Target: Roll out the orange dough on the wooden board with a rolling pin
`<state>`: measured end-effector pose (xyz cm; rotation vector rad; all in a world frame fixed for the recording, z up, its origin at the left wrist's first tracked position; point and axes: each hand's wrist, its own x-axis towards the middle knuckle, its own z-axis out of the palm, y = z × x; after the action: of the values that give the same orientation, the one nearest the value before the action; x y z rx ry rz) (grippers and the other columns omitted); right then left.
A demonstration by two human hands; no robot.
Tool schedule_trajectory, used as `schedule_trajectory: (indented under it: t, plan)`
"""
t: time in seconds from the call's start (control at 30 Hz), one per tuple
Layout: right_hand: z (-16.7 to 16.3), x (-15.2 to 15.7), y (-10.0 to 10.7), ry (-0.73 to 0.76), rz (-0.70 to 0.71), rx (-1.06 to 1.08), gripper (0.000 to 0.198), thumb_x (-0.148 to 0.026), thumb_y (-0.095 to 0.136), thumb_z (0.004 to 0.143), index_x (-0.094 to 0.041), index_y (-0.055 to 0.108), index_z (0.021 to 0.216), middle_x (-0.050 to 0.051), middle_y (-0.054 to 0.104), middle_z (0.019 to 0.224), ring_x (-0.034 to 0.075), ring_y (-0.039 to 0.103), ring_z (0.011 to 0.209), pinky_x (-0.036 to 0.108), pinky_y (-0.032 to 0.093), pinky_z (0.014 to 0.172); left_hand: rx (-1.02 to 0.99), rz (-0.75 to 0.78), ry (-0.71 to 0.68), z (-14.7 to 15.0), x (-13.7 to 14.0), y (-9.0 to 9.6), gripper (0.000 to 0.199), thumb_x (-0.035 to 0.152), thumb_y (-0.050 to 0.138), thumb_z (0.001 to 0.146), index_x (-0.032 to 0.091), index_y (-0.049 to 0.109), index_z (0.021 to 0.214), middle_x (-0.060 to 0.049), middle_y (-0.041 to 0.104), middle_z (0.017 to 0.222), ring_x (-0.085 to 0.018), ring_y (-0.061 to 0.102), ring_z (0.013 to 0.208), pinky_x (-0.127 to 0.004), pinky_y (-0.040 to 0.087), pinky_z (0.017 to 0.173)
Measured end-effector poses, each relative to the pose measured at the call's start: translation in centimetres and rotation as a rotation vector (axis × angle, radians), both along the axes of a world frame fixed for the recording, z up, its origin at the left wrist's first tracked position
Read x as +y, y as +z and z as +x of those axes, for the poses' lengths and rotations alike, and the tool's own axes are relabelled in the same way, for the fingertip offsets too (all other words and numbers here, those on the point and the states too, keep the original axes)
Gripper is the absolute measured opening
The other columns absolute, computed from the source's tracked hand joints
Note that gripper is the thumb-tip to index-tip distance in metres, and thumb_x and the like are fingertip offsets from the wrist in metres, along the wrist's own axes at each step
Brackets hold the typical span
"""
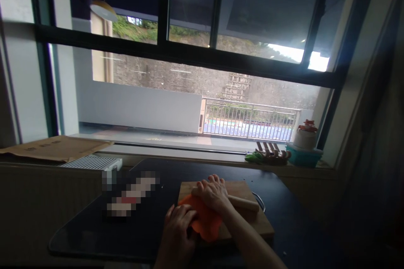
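1. A person has two bare hands at a wooden board [254,228], which lies on a dark bench [88,229].
2. The right hand [213,192] is on top of a wooden rolling pin [244,203]. Its grip is loose, with the fingers a bit apart and laid over the pin.
3. The left hand [179,220] has bent fingers that touch the left side of a soft, flat orange sheet [206,222]. I cannot tell if this grip is pinched, because the thumb is hard to see.
4. The orange sheet is on the board, on the near side of the pin. It has a wavy edge. The right hand hides where the sheet meets the pin.
5. The pin lies at a slant, and its right end sticks out past the right hand.
6. A shiny metal handle [260,201] curves out from the board's far right side.
7. To the left on the bench is a thing covered by blurry squares [134,193], so I cannot tell what it is.
8. By the window, on the right, sits a blue-green box [304,155] with a white pot [304,138] on it. A small green thing [255,157] lies near the box.
9. A big brown envelope [59,148] lies far left.
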<state>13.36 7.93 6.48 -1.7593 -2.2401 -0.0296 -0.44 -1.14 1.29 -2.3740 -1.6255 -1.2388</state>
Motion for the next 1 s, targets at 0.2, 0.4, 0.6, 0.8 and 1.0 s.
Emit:
schedule_trajectory:
  t: [0.2,0.4,0.6,0.8,1.0]
  plan:
    - [0.0,-1.4,-0.6,0.062,-0.002,0.044,0.049,-0.049,0.023,0.099,-0.026,0.060,0.120,0.009,0.054,0.132,0.027,0.036,0.130,0.048,0.026,0.106,-0.018,0.000,0.015,0.2,-0.2,0.3,0.032,0.010,0.053,0.069,0.024,0.069,0.093,-0.005,0.071,0.102,-0.026,0.064,0.103,-0.056,0.033,0.105]
    - [0.6,1.6,0.9,0.024,-0.087,-0.040,0.046,-0.047,0.025,0.099,-0.027,0.065,0.112,0.010,0.058,0.124,0.029,0.041,0.124,0.051,0.031,0.099,-0.018,-0.008,0.006,0.1,-0.2,0.3,0.032,0.009,0.054,0.069,0.024,0.069,0.093,-0.006,0.070,0.103,-0.027,0.064,0.103,-0.056,0.033,0.105]
    - [0.4,-0.1,0.1,0.057,-0.047,-0.012,0.050,-0.048,0.021,0.100,-0.027,0.065,0.110,0.010,0.058,0.123,0.028,0.043,0.122,0.048,0.033,0.098,-0.025,-0.013,0.005,0.4,-0.6,0.7,0.029,0.011,0.054,0.071,0.023,0.069,0.093,-0.006,0.070,0.102,-0.027,0.063,0.103,-0.056,0.033,0.105]
    - [0.5,-0.2,0.1,0.079,-0.026,-0.012,0.049,-0.047,0.020,0.100,-0.027,0.062,0.115,0.010,0.056,0.127,0.028,0.039,0.127,0.049,0.030,0.100,-0.015,-0.018,0.005,0.4,-0.6,0.7,0.031,0.010,0.052,0.072,0.022,0.069,0.094,-0.006,0.070,0.102,-0.026,0.062,0.104,-0.056,0.031,0.107]
    - [0.6,1.6,0.7,-0.018,-0.063,-0.030,0.045,-0.045,0.026,0.099,-0.026,0.065,0.110,0.010,0.056,0.127,0.029,0.041,0.124,0.050,0.032,0.099,-0.025,-0.024,-0.001,0.2,-0.7,0.6,0.028,0.011,0.054,0.073,0.023,0.068,0.093,-0.006,0.069,0.102,-0.026,0.063,0.103,-0.057,0.031,0.106]
